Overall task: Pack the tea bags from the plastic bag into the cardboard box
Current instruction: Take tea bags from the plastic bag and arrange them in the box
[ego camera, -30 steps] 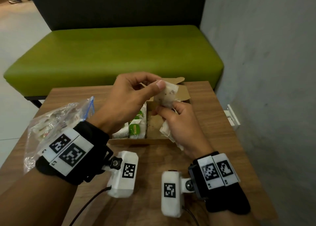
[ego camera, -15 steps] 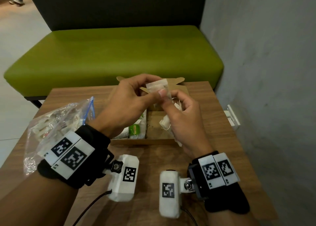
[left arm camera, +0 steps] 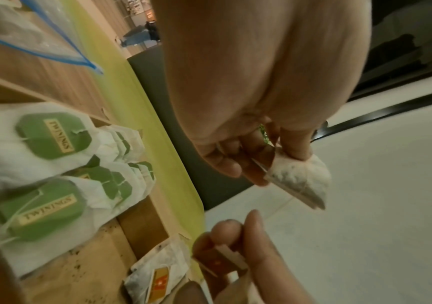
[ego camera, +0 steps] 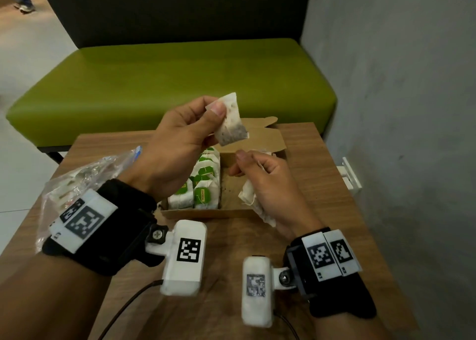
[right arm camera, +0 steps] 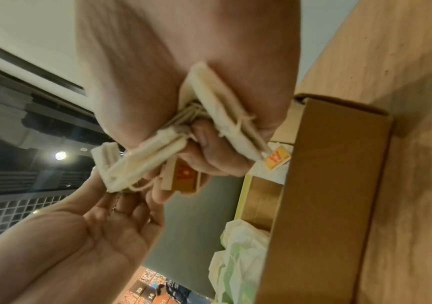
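Note:
My left hand (ego camera: pixel 219 113) pinches one white tea bag (ego camera: pixel 230 123) by its top corner and holds it up above the open cardboard box (ego camera: pixel 211 214). In the left wrist view the same tea bag (left arm camera: pixel 298 183) hangs from the fingertips. My right hand (ego camera: pixel 238 164) hovers over the box's right half, gripping a bundle of tea bags (ego camera: pixel 253 203) with an orange tag (right arm camera: pixel 183 176) pinched at the fingertips. Rows of green-tagged tea bags (ego camera: pixel 203 182) fill the box's left half. The clear plastic bag (ego camera: pixel 85 175) lies on the table at the left, partly hidden by my left wrist.
The box stands on a small wooden table (ego camera: pixel 309 185) next to a grey wall (ego camera: pixel 399 108) on the right. A green bench (ego camera: pixel 167 82) runs behind the table. One orange-tagged tea bag (left arm camera: pixel 155 281) lies in the box's right half.
The hands have come apart. My left hand rose with the single tea bag, while my right hand dropped back over the box with the bundle.

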